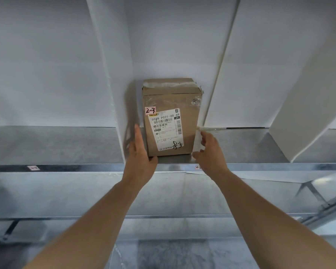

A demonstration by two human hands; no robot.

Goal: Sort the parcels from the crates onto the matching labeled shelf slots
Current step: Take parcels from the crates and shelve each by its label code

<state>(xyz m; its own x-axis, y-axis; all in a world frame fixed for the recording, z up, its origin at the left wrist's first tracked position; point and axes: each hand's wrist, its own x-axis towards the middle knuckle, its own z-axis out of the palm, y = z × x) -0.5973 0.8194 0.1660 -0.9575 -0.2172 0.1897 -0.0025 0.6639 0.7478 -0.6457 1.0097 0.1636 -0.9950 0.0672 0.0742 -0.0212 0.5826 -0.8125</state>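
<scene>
The metal shelf runs wide, split by white dividers; open floor lies in the slots either side of the parcel, which stands in the middle slot, pushed back near the rear wall, its left side close to the divider. The left hand lies flat against the parcel's left face, fingers straight. The right hand hovers just right of it, fingers loosely curled, apart. The parcel's pink tag reads 2-3; the shelf-edge labels are blurred, one partly hidden by the right wrist.

White divider panels rise to either side above the hands. Below the arms lies a grey speckled floor and, at far right, perhaps a metal brace.
</scene>
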